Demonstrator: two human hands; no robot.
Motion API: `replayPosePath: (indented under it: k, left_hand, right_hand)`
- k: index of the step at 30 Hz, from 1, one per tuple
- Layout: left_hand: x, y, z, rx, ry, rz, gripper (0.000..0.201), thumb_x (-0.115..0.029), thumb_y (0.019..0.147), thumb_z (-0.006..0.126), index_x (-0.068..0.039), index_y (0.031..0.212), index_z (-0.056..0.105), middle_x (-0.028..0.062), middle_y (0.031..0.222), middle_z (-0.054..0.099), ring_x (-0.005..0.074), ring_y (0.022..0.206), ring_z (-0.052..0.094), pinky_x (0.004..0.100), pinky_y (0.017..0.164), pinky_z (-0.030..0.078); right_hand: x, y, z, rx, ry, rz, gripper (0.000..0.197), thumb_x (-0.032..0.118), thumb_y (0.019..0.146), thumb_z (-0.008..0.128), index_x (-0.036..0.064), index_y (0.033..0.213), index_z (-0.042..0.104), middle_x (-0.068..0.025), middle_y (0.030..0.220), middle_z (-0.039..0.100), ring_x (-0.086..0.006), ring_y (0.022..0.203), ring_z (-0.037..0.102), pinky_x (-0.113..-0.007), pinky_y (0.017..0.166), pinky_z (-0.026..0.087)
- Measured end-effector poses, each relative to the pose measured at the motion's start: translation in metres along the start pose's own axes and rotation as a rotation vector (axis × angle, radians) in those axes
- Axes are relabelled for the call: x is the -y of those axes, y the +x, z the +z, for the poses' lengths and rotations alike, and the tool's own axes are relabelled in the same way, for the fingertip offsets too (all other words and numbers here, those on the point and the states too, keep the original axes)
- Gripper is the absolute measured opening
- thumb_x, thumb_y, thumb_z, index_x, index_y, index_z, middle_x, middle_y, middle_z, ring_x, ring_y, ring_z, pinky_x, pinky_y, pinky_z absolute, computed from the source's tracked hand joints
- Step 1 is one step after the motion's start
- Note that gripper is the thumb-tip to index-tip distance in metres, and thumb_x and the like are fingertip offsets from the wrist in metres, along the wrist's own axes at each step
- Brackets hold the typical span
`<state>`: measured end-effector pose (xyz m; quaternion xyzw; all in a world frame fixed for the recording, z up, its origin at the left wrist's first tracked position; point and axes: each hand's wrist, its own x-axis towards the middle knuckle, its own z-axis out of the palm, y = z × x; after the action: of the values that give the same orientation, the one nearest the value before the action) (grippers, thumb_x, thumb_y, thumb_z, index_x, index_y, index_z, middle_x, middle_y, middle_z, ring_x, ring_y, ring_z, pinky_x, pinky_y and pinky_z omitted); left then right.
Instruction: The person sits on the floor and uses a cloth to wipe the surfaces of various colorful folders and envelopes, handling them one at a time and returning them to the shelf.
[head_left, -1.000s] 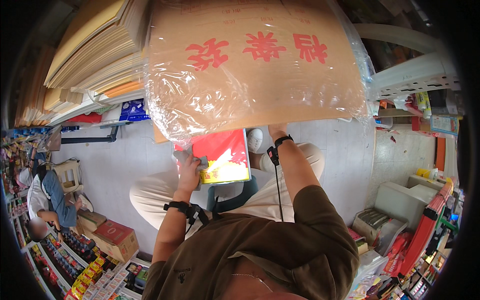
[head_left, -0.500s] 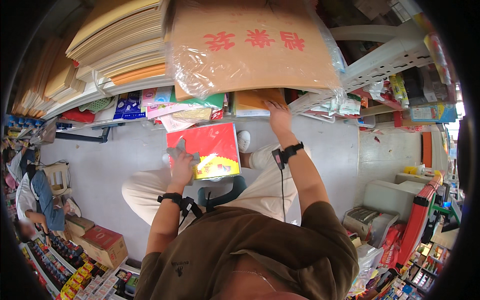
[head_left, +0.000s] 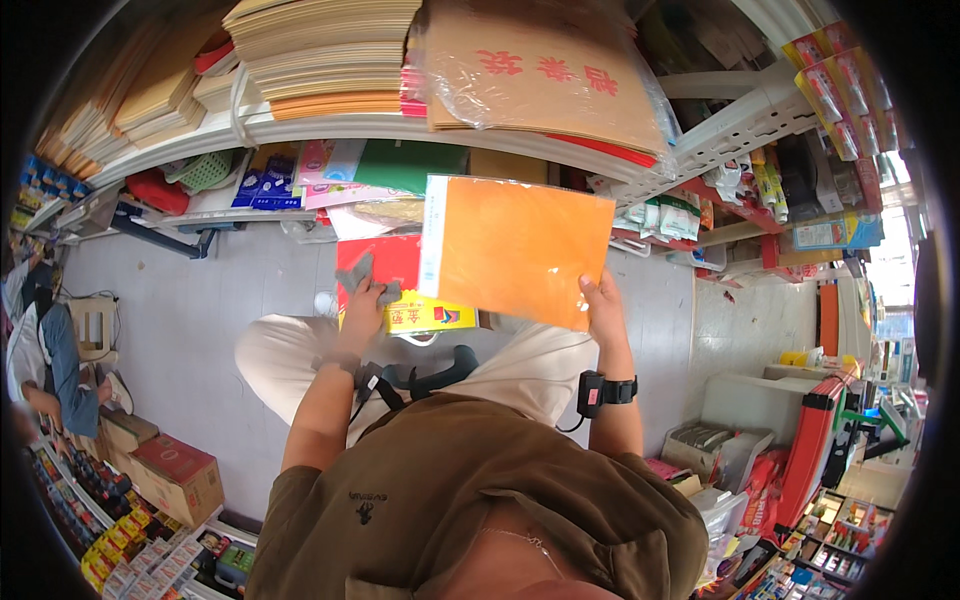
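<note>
My left hand (head_left: pixel 367 310) is closed on a grey cloth (head_left: pixel 354 274), which lies against the left side of a red and yellow flat packet (head_left: pixel 408 262). Above my lap, my right hand (head_left: pixel 604 308) grips the lower right corner of an orange paper pack (head_left: pixel 525 250) in a clear, shiny sleeve with a white strip down its left edge. The orange pack overlaps the right part of the red and yellow packet and hides it. My right thumb shows on the pack's front; the other fingers are mostly hidden behind it.
Ahead stands a white shelf (head_left: pixel 335 130) with stacks of brown envelopes (head_left: pixel 325 50) and a plastic-wrapped envelope pack (head_left: pixel 530 75). Below lie colourful packets, including a green one (head_left: pixel 410 163). At the left are a person (head_left: pixel 62 360) and a cardboard box (head_left: pixel 180 480). A red case (head_left: pixel 800 455) stands right.
My right hand has drawn the orange pack out from the lower shelf and brought it back over the red and yellow packet. My left hand keeps the cloth on that packet.
</note>
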<state>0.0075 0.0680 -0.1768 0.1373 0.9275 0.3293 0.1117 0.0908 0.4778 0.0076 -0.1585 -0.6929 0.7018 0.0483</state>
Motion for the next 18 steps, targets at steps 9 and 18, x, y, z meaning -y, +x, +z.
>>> replayPosePath:
  k: [9,18]
  left_hand:
    - [0.001,0.021,-0.035,-0.571,-0.225,-0.038,0.040,0.001,0.082,0.057,-0.004,0.122,0.057,0.0216,0.136,0.047,0.0372,0.125,0.046,0.0408,0.104,0.037]
    - [-0.137,0.028,-0.094,-0.441,-0.319,0.177,0.045,-0.002,0.085,0.056,-0.005,0.130,0.050,0.0210,0.145,0.036,0.0367,0.132,0.038,0.0411,0.109,0.032]
  right_hand:
    - [-0.028,-0.009,0.028,0.164,0.451,0.230,0.037,0.010,0.096,0.051,0.0009,0.131,0.042,-0.0104,0.124,0.056,-0.0188,0.110,0.058,-0.033,0.091,0.051]
    - [-0.046,-0.001,0.086,0.259,0.375,0.351,0.032,0.008,0.095,0.051,0.0015,0.127,0.048,-0.0091,0.116,0.061,-0.0169,0.101,0.062,-0.031,0.085,0.053]
